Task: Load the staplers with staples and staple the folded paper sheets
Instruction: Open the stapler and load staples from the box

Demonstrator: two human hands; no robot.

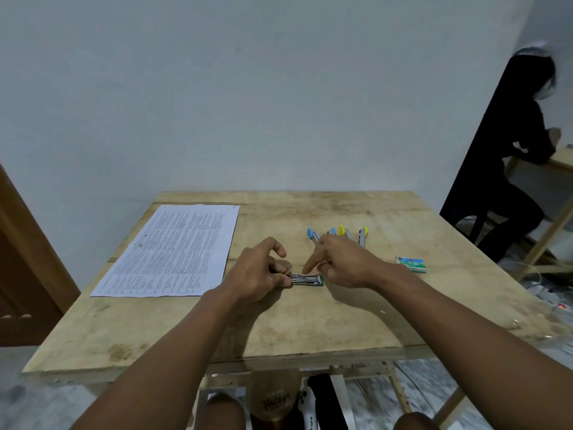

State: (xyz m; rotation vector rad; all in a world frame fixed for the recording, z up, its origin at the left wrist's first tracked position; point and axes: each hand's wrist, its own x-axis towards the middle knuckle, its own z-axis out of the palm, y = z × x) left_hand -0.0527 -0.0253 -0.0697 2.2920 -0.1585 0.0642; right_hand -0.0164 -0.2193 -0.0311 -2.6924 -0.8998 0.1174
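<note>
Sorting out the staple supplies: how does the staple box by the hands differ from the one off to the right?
The open staple box shows silver staples and sits between both hands; the closed staple box lies alone, untouched. The left hand holds the open one; the closed one shows its printed top. Both are small, green-edged, and flat on the table.

We see a bare wooden table (pixel 279 324) carrying printed paper sheets (pixel 173 249) at ten o'clock, staplers (pixel 338 234) at one, a staple box (pixel 410 263) at three, an open staple tray (pixel 307 279) centre.
</note>
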